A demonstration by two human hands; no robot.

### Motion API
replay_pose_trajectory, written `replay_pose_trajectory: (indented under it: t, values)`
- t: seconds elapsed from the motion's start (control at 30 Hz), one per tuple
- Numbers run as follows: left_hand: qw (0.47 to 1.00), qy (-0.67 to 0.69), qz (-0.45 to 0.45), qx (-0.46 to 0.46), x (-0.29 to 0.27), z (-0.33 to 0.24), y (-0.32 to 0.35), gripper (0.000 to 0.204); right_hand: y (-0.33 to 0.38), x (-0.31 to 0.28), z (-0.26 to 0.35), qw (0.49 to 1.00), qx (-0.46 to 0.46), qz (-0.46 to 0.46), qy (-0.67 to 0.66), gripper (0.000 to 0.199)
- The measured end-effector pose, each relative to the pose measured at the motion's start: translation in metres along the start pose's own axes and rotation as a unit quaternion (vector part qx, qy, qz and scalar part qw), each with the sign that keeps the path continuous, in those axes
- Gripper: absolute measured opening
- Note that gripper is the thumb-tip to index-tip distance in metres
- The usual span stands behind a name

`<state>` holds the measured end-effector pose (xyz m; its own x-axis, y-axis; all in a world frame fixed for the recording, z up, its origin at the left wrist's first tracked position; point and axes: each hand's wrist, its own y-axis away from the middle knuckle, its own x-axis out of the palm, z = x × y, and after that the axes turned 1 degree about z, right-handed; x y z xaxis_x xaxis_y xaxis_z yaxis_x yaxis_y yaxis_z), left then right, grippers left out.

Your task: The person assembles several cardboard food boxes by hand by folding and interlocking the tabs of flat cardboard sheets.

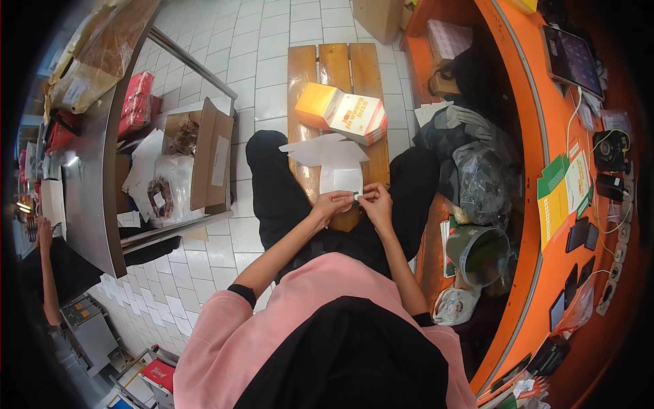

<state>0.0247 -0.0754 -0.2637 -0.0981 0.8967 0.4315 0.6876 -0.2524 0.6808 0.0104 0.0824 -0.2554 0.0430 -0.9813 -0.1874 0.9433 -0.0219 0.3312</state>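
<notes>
On the wooden bench (336, 61) between my knees lies an unfolded paperboard carton blank (340, 176), its plain white side up and its flaps spread at the far end. My left hand (333, 206) pinches its near edge. Close beside it, my right hand (376, 204) grips the same edge at the right. A small green bit (355, 197) shows between my fingertips; whether it belongs to the blank I cannot tell. Just beyond the blank rests a group of yellow and white printed cartons (354, 116). My fingers partly hide the near edge.
To my right runs an orange counter (507, 273) with a tablet (572, 58), phones and cables; a bucket (477, 255) and bagged things sit on its lower shelf. At left stands a metal table (88, 191) with an open cardboard box (211, 153) beneath. Another person's arm (48, 273) shows far left.
</notes>
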Motion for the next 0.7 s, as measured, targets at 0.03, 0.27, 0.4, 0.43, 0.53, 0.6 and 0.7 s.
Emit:
replay_pose_trajectory:
  t: [0.03, 0.27, 0.4, 0.43, 0.53, 0.6, 0.7]
  values:
    - [1.0, 0.001, 0.002, 0.004, 0.0, 0.0, 0.001, 0.028, 0.0, -0.001, 0.003, 1.0, 0.001, 0.007, 0.006, 0.022]
    - [0.998, 0.052, 0.018, 0.012, 0.001, 0.0, -0.004, 0.027, 0.008, 0.001, 0.026, 0.998, -0.062, 0.006, 0.011, 0.015]
    - [0.995, 0.09, 0.042, 0.032, 0.003, -0.008, -0.011, 0.028, 0.014, 0.004, 0.028, 0.994, -0.049, 0.013, -0.099, 0.017]
    - [0.991, 0.119, 0.048, 0.023, 0.003, -0.009, -0.012, 0.03, 0.016, 0.007, 0.029, 0.994, -0.098, 0.0, -0.051, 0.019]
    - [0.987, 0.15, 0.057, 0.011, 0.002, -0.015, -0.012, 0.035, 0.025, 0.007, 0.052, 0.969, -0.201, -0.048, 0.134, 0.019]
    - [0.987, 0.148, 0.062, 0.009, 0.006, -0.025, -0.008, 0.037, 0.023, 0.005, 0.059, 0.915, -0.272, -0.086, 0.285, 0.022]
    - [0.991, 0.093, 0.1, 0.013, 0.03, -0.061, 0.017, 0.039, 0.018, -0.002, 0.056, 0.986, -0.163, -0.018, 0.033, 0.031]
